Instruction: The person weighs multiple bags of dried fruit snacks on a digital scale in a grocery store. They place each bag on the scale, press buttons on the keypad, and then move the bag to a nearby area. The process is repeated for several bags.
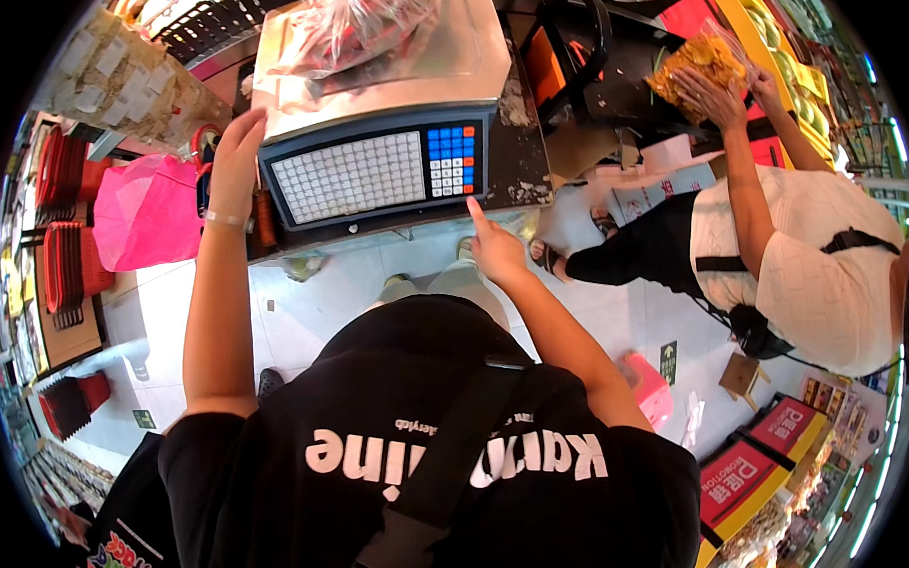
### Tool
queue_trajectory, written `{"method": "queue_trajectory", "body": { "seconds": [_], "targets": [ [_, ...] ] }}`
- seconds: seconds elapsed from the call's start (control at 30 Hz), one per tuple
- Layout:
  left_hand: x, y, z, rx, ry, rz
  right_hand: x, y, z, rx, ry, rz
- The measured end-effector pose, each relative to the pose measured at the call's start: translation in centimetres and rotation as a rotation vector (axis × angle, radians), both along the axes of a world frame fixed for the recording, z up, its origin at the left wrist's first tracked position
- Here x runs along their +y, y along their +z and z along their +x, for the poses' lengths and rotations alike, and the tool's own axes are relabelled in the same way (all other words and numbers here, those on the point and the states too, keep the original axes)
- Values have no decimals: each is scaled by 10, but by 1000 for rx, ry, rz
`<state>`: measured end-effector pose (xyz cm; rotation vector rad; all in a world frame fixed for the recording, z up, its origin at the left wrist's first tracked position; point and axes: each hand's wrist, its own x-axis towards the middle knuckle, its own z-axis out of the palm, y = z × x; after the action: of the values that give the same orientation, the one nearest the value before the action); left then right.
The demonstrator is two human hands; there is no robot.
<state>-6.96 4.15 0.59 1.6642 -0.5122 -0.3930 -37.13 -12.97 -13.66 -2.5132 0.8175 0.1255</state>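
A tied clear plastic bag (362, 33) with reddish contents rests on the metal plate of a weighing scale (303, 106). The scale's front panel (349, 177) has many pale keys, plus blue, white and orange keys at its right. My left hand (237, 152) is held at the scale's left edge, with nothing seen in it; its fingers lie close together and their grip is partly hidden. My right hand (495, 244) points its index finger at the panel's lower right corner, near an orange key, the other fingers curled and holding nothing. Whether the fingertip touches the scale cannot be told.
Another person (808, 259) at the right holds a bag of yellow-orange food (698, 71) over a dark counter. Left of the scale hangs a pink bag (149, 212), with red baskets (72, 267) beyond. A pink stool (646, 388) and a small wooden stool (740, 376) stand on the tiled floor.
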Motion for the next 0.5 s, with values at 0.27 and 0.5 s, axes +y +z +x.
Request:
{"method": "queue_trajectory", "body": {
  "seconds": [0.27, 0.5],
  "targets": [
    [63, -37, -21, 182, 49, 4, -3, 17, 41, 43, -26, -139],
    [62, -27, -28, 201, 85, -32, -2, 27, 48, 134, 39, -169]
  ]
}}
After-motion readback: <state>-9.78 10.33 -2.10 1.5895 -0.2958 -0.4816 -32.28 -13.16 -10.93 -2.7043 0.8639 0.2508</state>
